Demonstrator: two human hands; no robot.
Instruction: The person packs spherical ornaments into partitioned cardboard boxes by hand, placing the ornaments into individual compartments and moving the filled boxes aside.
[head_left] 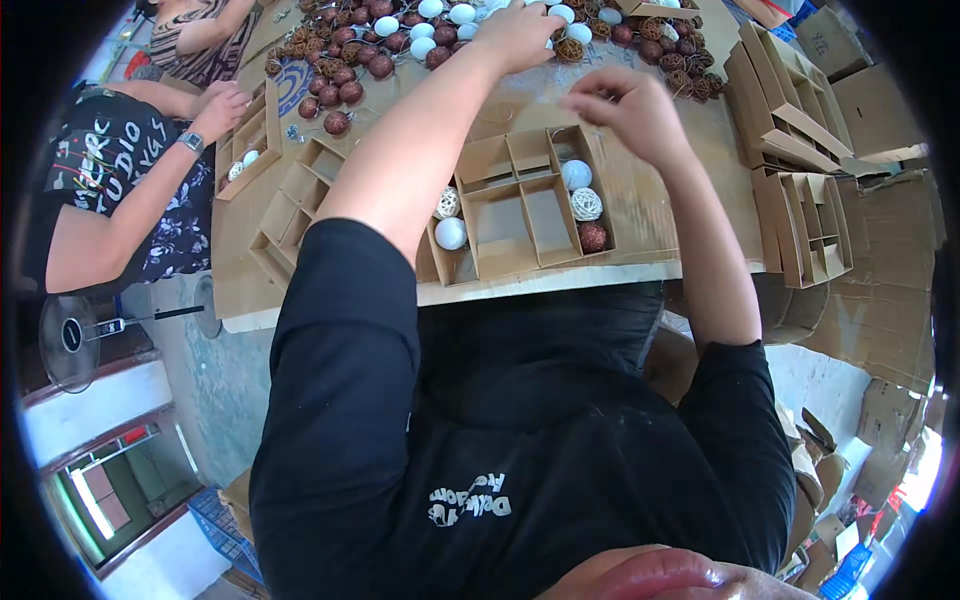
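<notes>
Though five decorative balls (586, 205) occupied the partitioned carton (503, 235), its middle lay bare. Whether my left hand's (515, 40) or right hand's (627, 112) fingers were closed, I couldn't tell.

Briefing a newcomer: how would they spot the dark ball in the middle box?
On the table, find the middle cardboard box by the near edge. In its right column, nearest that edge, sits the dark ball, reddish-brown unlike the two whitish balls beyond it.

One view: head-worn fisheye, facing steeply down. Black shirt (600, 470) very close, across the lower middle; tabletop (648, 205) near, across the upper half. Straight edges bend toward the dark rim.
</notes>
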